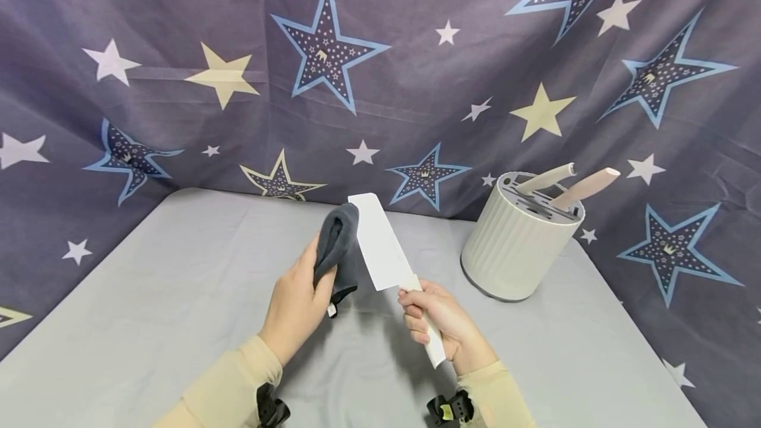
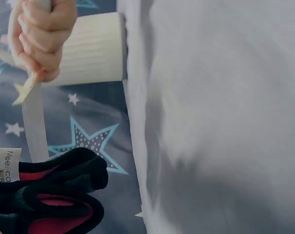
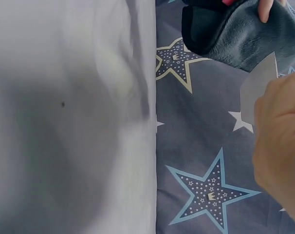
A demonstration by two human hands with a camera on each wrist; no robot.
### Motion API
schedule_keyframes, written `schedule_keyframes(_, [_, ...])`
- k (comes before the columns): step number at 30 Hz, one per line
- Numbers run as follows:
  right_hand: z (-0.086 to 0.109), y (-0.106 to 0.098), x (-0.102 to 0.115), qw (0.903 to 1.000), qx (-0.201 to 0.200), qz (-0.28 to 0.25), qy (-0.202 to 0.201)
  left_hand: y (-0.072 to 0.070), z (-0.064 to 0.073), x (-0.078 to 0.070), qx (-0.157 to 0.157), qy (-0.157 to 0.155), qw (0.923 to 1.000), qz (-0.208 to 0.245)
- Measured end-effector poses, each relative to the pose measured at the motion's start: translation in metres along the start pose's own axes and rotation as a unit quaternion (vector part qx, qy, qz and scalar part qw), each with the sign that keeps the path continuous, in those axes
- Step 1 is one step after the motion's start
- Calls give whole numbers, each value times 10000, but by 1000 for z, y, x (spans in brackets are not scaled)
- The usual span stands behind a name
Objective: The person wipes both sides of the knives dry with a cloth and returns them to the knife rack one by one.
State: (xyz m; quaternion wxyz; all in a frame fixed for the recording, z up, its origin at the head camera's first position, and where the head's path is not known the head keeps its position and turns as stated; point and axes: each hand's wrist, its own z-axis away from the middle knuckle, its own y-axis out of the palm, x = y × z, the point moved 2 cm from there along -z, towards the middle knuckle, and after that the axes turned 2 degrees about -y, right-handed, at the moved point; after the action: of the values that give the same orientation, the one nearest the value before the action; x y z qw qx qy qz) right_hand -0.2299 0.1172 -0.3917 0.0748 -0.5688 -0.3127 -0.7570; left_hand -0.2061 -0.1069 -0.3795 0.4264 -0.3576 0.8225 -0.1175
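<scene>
A white cleaver [image 1: 380, 246] is held up over the table, its broad blade slanting away to the upper left. My right hand [image 1: 442, 319] grips its pale handle, fingers curled round it. In my left hand [image 1: 297, 306], a folded dark grey cloth [image 1: 337, 246] is held between thumb and fingers, at the blade's left edge near the far end. Whether the cloth presses on the blade I cannot tell. The left wrist view shows the cloth's red inner side and a white label [image 2: 6, 165]. In the right wrist view, my right hand [image 3: 281, 146] hides much of the cleaver.
A ribbed cream knife block [image 1: 511, 253] stands at the right of the table [image 1: 148, 296]. Two handles stick out of its top, one cream [image 1: 545, 179] and one pinkish [image 1: 585, 188]. A star-patterned dark curtain [image 1: 416, 104] hangs behind the table and along its sides.
</scene>
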Motion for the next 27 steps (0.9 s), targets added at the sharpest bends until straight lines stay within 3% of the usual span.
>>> schedule_keyframes(3, [-1,2,0,10000,22,-21,-20,-1,-5,3,238,-802,9959,352])
schedule_keyframes(7, [0,3,0,10000,27,-38,-10,0,-12,7,476,-1634,9826,749])
schedule_keyframes(13, [1,7,0,9998,140,-99,36,5,-21,14,555,-2263,9648,1218])
schedule_keyframes(20, [2,11,0,9994,296,-117,105,16,-34,16,710,-2857,9289,2249])
schedule_keyframes(27, [2,11,-2,9994,298,-109,112,26,-42,17,663,-3236,8996,2855])
